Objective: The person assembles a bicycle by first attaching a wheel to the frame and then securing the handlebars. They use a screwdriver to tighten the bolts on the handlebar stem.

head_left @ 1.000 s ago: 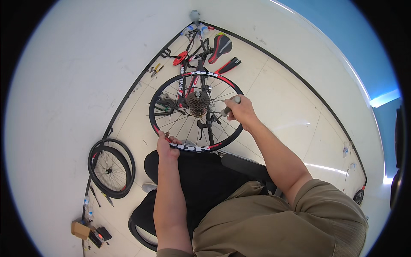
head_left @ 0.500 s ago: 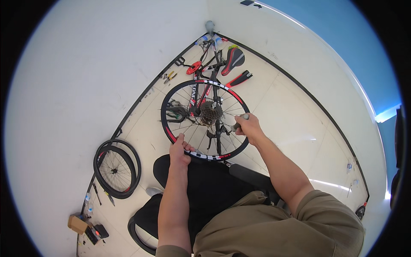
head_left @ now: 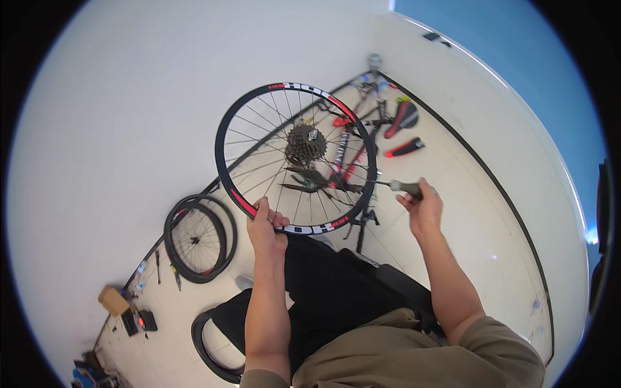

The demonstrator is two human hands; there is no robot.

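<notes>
My left hand [head_left: 265, 227] grips the lower left rim of a bicycle wheel [head_left: 320, 229], black with red and white markings. The wheel is held up in front of me, its rear cassette [head_left: 305, 143] facing me at the hub. My right hand [head_left: 425, 212] is closed around the grey-green handle of a screwdriver [head_left: 406, 188]. Its thin shaft points left to the right side of the rim; whether the tip touches is unclear. Through the spokes shows a black and red bicycle frame [head_left: 341, 154] lying on the floor beyond.
A saddle [head_left: 403, 119] and a black-red mudguard-like piece [head_left: 405, 148] lie by the frame. At left, wheels with tyres [head_left: 169, 236] lean near the wall. A cardboard box [head_left: 114, 301] stands lower left, and a black tyre [head_left: 199, 339] lies beside my leg.
The wheel has come up and to the left, tilting, in my left hand. My right hand has moved right and away from the spokes with the screwdriver. The view has shifted.
</notes>
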